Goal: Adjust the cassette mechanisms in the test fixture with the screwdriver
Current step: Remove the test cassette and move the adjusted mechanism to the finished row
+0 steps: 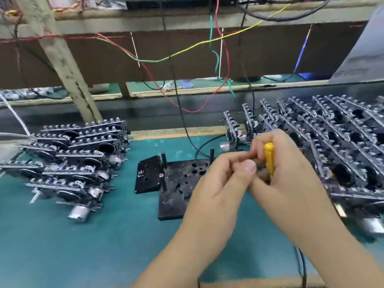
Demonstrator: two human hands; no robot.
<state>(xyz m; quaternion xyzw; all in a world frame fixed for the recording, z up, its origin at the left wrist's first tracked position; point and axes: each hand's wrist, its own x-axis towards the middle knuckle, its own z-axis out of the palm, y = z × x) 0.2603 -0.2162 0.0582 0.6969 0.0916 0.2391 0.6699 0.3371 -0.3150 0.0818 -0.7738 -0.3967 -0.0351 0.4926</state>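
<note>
A black test fixture [176, 183] with upright pins lies on the green mat at centre, with a black cassette [148, 177] leaning at its left edge. My right hand [291, 173] grips a yellow-handled screwdriver [269, 159] above the fixture's right side. My left hand [224, 179] meets it there, fingers curled, thumb forward, pinching at something small and dark between the hands; what it is stays hidden. The screwdriver's tip is covered by the fingers.
Cassette mechanisms [79, 159] are stacked at the left, and a larger stack of them [332, 142] fills the right. Red, green, yellow and black wires [187, 84] hang from above down to the fixture. A wooden post [62, 65] stands at back left.
</note>
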